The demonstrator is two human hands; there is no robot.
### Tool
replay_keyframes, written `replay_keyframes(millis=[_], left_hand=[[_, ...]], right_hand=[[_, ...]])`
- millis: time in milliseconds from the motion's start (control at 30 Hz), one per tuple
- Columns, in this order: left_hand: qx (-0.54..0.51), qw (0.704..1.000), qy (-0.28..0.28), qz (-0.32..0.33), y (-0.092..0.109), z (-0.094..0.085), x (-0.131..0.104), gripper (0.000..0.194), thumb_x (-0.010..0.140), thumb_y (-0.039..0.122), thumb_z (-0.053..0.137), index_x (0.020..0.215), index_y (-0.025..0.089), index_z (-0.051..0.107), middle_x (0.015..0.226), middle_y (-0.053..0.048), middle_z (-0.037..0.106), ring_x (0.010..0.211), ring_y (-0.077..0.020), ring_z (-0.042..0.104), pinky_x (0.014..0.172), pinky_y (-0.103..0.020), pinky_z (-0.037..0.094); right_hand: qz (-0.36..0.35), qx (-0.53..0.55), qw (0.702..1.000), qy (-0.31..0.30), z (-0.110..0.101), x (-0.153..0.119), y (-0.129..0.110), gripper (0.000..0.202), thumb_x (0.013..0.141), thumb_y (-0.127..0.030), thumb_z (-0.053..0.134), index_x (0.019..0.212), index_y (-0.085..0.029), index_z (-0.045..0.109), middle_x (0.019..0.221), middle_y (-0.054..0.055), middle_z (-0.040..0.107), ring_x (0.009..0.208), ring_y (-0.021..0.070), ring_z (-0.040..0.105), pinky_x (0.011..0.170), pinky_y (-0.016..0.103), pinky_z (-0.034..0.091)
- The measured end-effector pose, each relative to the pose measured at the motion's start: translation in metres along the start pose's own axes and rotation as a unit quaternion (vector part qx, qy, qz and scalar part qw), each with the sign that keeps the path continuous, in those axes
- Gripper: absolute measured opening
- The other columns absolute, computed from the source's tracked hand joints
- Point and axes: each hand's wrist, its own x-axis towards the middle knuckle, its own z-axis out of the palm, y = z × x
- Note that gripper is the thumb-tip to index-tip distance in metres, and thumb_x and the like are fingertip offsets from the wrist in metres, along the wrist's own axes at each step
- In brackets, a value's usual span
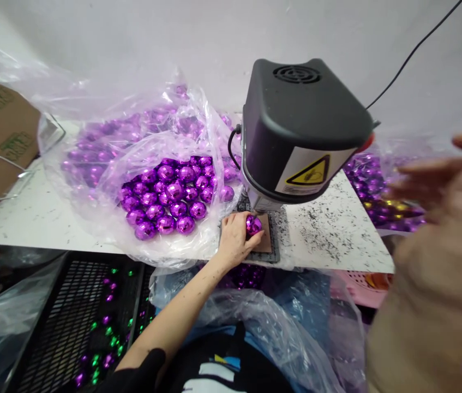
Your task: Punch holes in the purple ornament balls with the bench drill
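Note:
My left hand [234, 236] rests at the base of a small black bench drill [302, 120], its fingers and thumb closed around a shiny purple faceted ball [253, 224]. The ball sits on a brown square pad [264, 243], right below the machine's head. Whether the tool touches the ball cannot be made out. Blurred and close to the camera, my right hand [449, 188] is raised to the right of the machine, with its fingers stretched out and the thumb apart. Nothing shows in it.
An open clear plastic bag [103, 210] of purple balls [173, 191] lies left of the machine. Dark shavings [323, 232] dot the white table [361, 248]. A cardboard box [1, 125], black crate [59, 305], pink basket [361, 289] and more purple balls [364, 174] surround it.

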Motion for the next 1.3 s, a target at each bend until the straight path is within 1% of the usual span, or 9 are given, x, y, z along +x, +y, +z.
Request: replay_keyframes(millis=[67,167,300,433,600,733,933,1133,1300], left_hand=[[0.006,1.0,0.004,0.005,0.0,-0.001,0.001,0.037,0.087,0.033,0.07,0.118,0.019,0.055,0.111,-0.009,0.064,0.107,-0.0275,0.057,0.097,-0.044,0.04],[0.008,1.0,0.01,0.016,0.0,0.0,0.001,0.038,0.086,0.032,0.071,0.118,0.018,0.054,0.112,-0.009,0.063,0.107,-0.0274,0.057,0.099,-0.044,0.039],[0.009,1.0,0.004,0.017,-0.002,0.001,0.001,0.038,0.086,0.032,0.07,0.118,0.019,0.054,0.111,-0.008,0.063,0.108,-0.0272,0.056,0.102,-0.045,0.037],[0.015,1.0,-0.003,0.006,-0.001,0.001,0.001,0.036,0.086,0.031,0.07,0.117,0.02,0.054,0.109,-0.007,0.063,0.108,-0.0268,0.056,0.104,-0.045,0.036],[0.012,1.0,-0.004,0.005,0.001,-0.001,0.002,0.035,0.085,0.029,0.069,0.116,0.021,0.054,0.109,-0.007,0.063,0.109,-0.0264,0.056,0.107,-0.046,0.035],[0.008,1.0,-0.009,0.0,0.0,-0.001,0.001,0.039,0.085,0.03,0.068,0.119,0.019,0.052,0.116,-0.009,0.062,0.114,-0.0266,0.055,0.11,-0.047,0.034],[-0.001,1.0,-0.011,-0.003,-0.001,0.0,0.0,0.039,0.086,0.031,0.067,0.12,0.02,0.051,0.119,-0.009,0.063,0.115,-0.0263,0.056,0.111,-0.047,0.032],[0.001,1.0,-0.009,-0.003,-0.001,0.0,-0.001,0.041,0.085,0.03,0.068,0.121,0.02,0.053,0.114,-0.009,0.065,0.113,-0.0276,0.057,0.11,-0.048,0.033],[-0.008,1.0,-0.013,-0.005,-0.001,0.0,-0.001,0.039,0.085,0.029,0.068,0.12,0.02,0.054,0.114,-0.009,0.065,0.112,-0.0272,0.057,0.11,-0.048,0.034]], right_hand=[[-0.039,-0.009,0.998,-0.043,0.025,0.019,0.002,0.046,0.095,-0.049,0.047,0.128,-0.019,0.059,0.103,0.008,0.063,0.087,0.0121,0.062,0.073,0.031,0.048],[-0.064,-0.04,0.992,-0.103,0.047,0.038,0.008,0.057,0.093,-0.06,0.042,0.105,-0.009,0.065,0.082,0.003,0.06,0.068,0.0035,0.051,0.066,0.025,0.041],[-0.05,-0.065,0.989,-0.126,0.056,0.051,0.014,0.051,0.09,-0.056,0.046,0.088,-0.008,0.064,0.067,-0.006,0.048,0.061,-0.0025,0.041,0.062,0.02,0.03],[-0.043,-0.061,0.987,-0.139,0.063,0.053,0.018,0.039,0.089,-0.045,0.057,0.08,-0.008,0.062,0.063,-0.007,0.04,0.061,-0.0027,0.034,0.059,0.016,0.027],[-0.101,-0.057,0.991,-0.061,0.063,0.034,0.015,0.033,0.092,-0.037,0.057,0.074,-0.009,0.058,0.061,-0.006,0.037,0.059,-0.0034,0.031,0.056,0.014,0.024],[-0.171,-0.094,0.981,-0.02,0.049,0.006,0.016,0.019,0.09,-0.024,0.059,0.077,-0.011,0.059,0.064,-0.005,0.045,0.058,-0.0035,0.035,0.056,0.013,0.026],[-0.177,-0.143,0.973,-0.03,0.03,-0.029,0.027,0.008,0.083,-0.017,0.065,0.082,-0.011,0.058,0.071,-0.003,0.053,0.062,-0.0018,0.042,0.059,0.014,0.033],[-0.206,-0.095,0.973,-0.05,0.033,-0.044,0.037,0.006,0.08,-0.007,0.059,0.084,-0.01,0.062,0.061,-0.004,0.044,0.055,-0.0012,0.036,0.055,0.016,0.028],[-0.203,-0.079,0.975,-0.038,0.037,-0.054,0.046,0.006,0.081,-0.01,0.058,0.082,-0.012,0.063,0.066,-0.001,0.05,0.058,0.0013,0.042,0.054,0.017,0.03]])
